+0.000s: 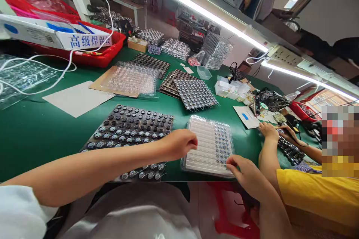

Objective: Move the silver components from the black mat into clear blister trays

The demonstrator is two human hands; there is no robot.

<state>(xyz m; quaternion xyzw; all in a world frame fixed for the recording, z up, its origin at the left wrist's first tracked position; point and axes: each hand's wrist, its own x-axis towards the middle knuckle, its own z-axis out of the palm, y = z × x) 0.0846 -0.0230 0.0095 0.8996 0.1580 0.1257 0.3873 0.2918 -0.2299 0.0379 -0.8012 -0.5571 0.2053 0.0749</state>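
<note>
My left hand hovers with fingers curled at the right edge of a black tray filled with small round silver parts; whether it pinches one I cannot tell. My right hand rests at the near right corner of a clear plastic blister tray, fingertips pinched close to its rows of seated parts. The clear tray lies on the green table near its front edge, with parts only in its right columns.
More black trays of parts and clear trays lie farther back. A red bin and white cable sit at left. A person in yellow works at right, a hand on a dark strip of parts.
</note>
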